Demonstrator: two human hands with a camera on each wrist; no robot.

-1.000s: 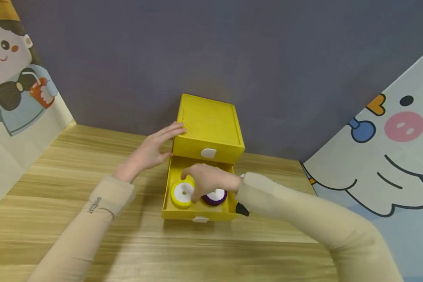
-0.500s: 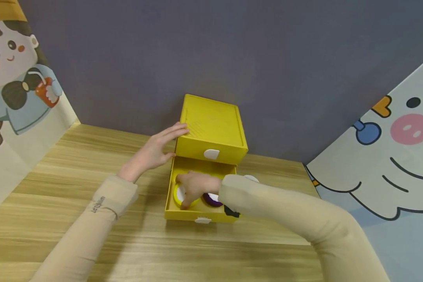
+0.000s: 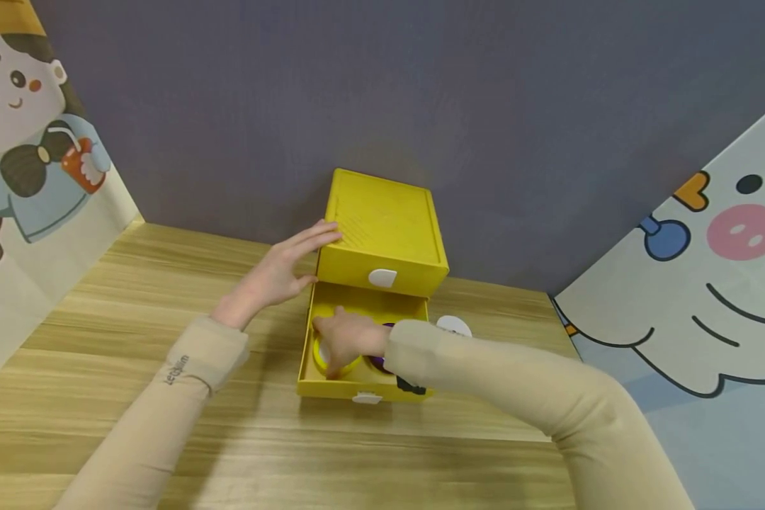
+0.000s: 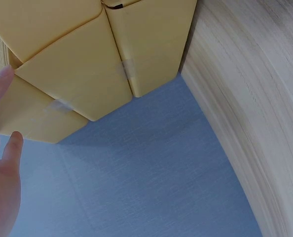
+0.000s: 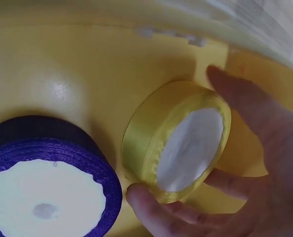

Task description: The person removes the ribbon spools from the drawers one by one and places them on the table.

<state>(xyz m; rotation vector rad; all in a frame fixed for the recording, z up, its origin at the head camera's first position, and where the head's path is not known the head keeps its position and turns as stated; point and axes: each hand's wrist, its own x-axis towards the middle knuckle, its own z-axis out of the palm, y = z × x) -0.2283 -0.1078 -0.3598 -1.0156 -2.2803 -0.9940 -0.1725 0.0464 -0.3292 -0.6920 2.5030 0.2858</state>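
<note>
A yellow drawer box stands against the wall, its lower drawer pulled out. My left hand rests on the box's left side, fingertips at the top edge and thumb lower down. Inside the drawer my right hand grips a roll of yellow ribbon, with thumb and fingers around its rim. The roll's white face leans toward the palm in the right wrist view. Beside it lies a roll of purple ribbon with a white face, partly hidden by the right wrist in the head view.
A white round thing lies on the wooden table, right of the drawer and partly behind the right sleeve. A grey wall rises behind the box, and printed cartoon panels flank the table.
My right hand has moved left and down onto the yellow ribbon roll and its fingers have closed around it. The left hand keeps its place on the box.
</note>
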